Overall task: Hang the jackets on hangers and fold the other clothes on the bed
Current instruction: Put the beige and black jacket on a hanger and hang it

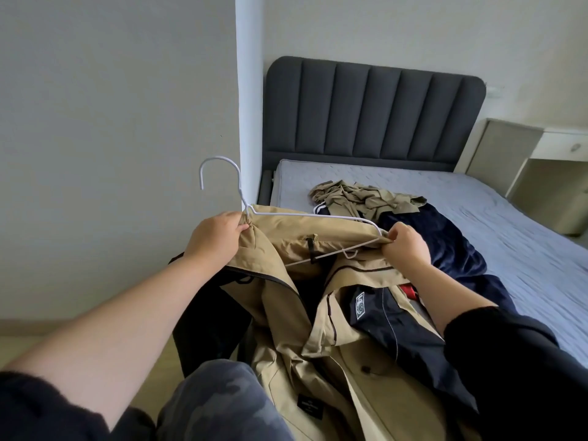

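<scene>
- The tan jacket (pixel 318 230) hung from the middle of the view down to 6 o'clock, at the near edge of the bed (pixel 509 218). Its front was open, with a navy lining (pixel 381 319) showing at 4 o'clock.
- The left hand (pixel 216 233), at 9 o'clock of the collar, pinched a gather of cloth just at the neck of the white wire hanger (pixel 242 198).
- The right hand (pixel 407 246), at 3 o'clock, pinched the jacket's shoulder edge together with the hanger's arm end.
- The shell looked a smooth, crisp weave: limp, fairly weighty for its bulk, and probably slippery on thin coated wire. The shoulder seams and collar seemed the safest places to hold it until both shoulders were seated, and after that the hook.
- The hanger looked light and stiff, though it might bow under this jacket.
- At 1 o'clock a crumpled olive garment (pixel 366 195) lay on the quilted grey mattress, touching a plush navy garment (pixel 445 240) at 3 o'clock. Both looked soft and easy to fold.
</scene>
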Demonstrator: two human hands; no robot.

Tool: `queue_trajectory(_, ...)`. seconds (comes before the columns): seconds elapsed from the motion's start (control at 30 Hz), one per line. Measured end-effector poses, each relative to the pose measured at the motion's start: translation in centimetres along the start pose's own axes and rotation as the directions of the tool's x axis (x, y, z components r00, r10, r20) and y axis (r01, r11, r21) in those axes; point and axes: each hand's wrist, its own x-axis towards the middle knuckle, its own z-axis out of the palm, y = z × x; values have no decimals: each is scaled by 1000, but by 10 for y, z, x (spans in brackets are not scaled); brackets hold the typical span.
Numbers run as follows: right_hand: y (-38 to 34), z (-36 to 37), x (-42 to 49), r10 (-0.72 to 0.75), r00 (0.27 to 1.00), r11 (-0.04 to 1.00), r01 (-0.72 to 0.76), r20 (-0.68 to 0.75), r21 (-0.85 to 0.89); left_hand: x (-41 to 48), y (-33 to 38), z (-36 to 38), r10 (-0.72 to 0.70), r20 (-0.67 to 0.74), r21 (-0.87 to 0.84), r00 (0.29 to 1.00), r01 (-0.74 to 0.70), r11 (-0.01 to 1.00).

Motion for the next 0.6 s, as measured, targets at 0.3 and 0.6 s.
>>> queue_trajectory(0.3,-12,-23,5,4,994,997,4,109,-76,-2,0,9,25,-82,72,996,-19,997)
queue_trajectory(0.6,-37,-37,-1,-34,999,999,34,21,8,-8,4,9,189,-53,193,981,-175,965)
